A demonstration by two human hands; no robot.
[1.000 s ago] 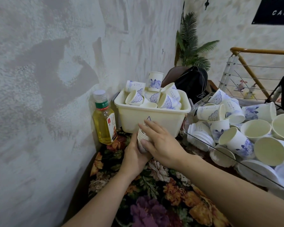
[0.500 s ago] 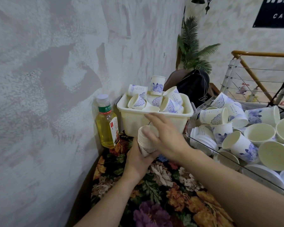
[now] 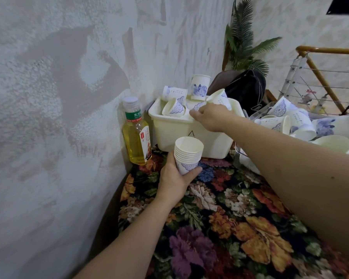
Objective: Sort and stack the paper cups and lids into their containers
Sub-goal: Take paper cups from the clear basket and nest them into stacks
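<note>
Bare forearms, no sleeves, hands (image 3: 174,178) ringless

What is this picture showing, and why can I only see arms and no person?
The camera sits on the person's head and looks down, so you see only their two arms. There is no robot here, just bare hands. The left hand holds a stack of cups fitted one inside another. The right hand reaches into a cream tub full of loose cups and seems to be taking hold of one; its fingertips are hard to see. Beside the tub, against the wall, stands a bottle of yellow drink. On the right, a clear bin holds more jumbled cups. Everything sits on a flowery cloth.
</note>
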